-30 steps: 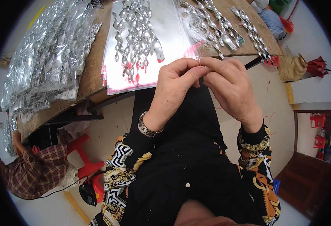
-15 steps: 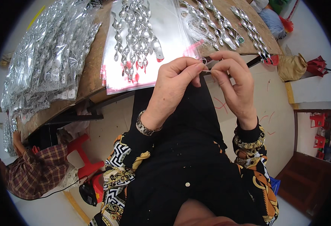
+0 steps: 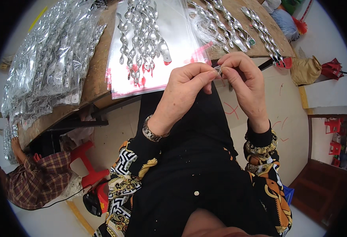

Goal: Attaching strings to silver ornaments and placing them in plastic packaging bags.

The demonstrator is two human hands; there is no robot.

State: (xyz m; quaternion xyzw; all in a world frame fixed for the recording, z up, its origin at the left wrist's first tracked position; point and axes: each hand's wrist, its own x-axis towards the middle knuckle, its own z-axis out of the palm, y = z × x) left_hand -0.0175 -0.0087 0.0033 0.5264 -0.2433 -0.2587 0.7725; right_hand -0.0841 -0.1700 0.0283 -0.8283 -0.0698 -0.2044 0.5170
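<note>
While both hands are level just right of the frame's upper centre, a small pale loop of string [image 3: 218, 70] shows between their fingertips, in front of the table [image 3: 97, 81] and above the floor [image 3: 292, 100]. The left hand [image 3: 187, 83] pinches it between thumb and forefinger, the other fingers curled in; the right hand [image 3: 244, 81] grips it from the other side, thumb against forefinger. How far each grip overlaps the string, and whether a knot is there, is too small to tell.

With so thin a strand, the likeliest trouble is a slip: if either pinch eases, the loop could spring out of shape or drop, as nothing beneath would catch it short of the lap or floor. Pulling unevenly could draw it tight too soon, or snap it.

Further up, near the top of the frame, a loose white coil [image 3: 203, 29] lies beside the spirals [image 3: 236, 33]; its strands cross one another, so tugging one free could snarl the rest or drag a spiral along. Left of it, a silver bunch [image 3: 142, 39] rests on glossy sheets [image 3: 177, 43] that reach the table's near edge. Should a sleeve or wrist catch that edge, the slick plastic could slide and carry the bunch down. At the upper left, the bagged pile [image 3: 51, 59] is heaped and could shift if knocked.
</note>
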